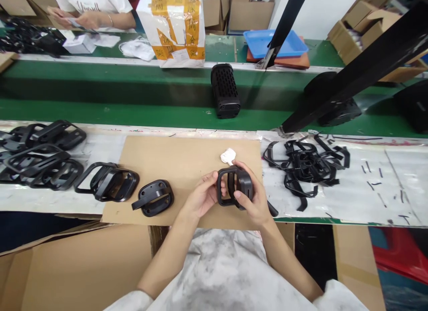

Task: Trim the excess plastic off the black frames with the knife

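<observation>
Both my hands hold one black plastic part with a loop-shaped handle [244, 186] above the cardboard sheet [190, 155]. My left hand [206, 196] pinches the loop's left side between thumb and fingers. Around the thicker right-hand body, my right hand [254, 197] is closed, its thumb on the near face. Just beyond them lies a small crumpled white piece [228, 155]. A dark rod-like thing [272, 209] shows partly beside my right wrist. To the left, a similar black part [156, 198] rests on the cardboard, with another looped part [115, 182] at the sheet's edge.
More black looped parts [43, 155] are heaped at the far left. On the right lies a tangle of black strips [306, 161]. A perforated black cylinder [226, 90] stands on the green surface behind. A black post [347, 75] slants across the right. Another person's hands [78, 19] are across the bench.
</observation>
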Available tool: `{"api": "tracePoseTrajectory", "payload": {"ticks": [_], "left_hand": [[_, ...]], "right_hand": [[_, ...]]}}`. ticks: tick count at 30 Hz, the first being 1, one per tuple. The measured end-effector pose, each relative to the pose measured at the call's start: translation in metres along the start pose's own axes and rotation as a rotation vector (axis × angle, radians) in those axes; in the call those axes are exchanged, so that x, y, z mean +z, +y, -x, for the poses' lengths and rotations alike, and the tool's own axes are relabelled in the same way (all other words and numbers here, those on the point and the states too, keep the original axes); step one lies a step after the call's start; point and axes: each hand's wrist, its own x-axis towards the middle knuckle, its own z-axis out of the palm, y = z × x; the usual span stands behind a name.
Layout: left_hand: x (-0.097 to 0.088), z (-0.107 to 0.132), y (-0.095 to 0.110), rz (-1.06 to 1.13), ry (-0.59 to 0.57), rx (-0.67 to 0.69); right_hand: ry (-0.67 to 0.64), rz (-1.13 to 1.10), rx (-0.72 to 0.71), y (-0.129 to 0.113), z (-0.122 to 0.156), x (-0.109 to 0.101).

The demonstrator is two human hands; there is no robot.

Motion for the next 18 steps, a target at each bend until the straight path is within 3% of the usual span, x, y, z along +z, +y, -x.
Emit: {"api": "tracePoseTrajectory", "payload": {"ticks": [6,11,15,18], "left_hand": [[0.001,-0.004,-0.001,0.091,0.031,-0.055],[0.004,-0.004,-0.006,0.132,0.057,0.077],[0.008,-0.004,-0.003,-0.07,0.086,0.169],[0.005,0.0,-0.003,-0.239,0.035,0.225]], "right_hand": [[-0.025,-0.035,0.014,0.002,-0.002,0.0],[-0.037,-0.035,0.029,-0.001,-0.003,0.002],[0.006,-0.075,0.051,-0.002,-0.01,0.001],[0.062,-0.05,0.028,0.0,-0.018,-0.002]]}}
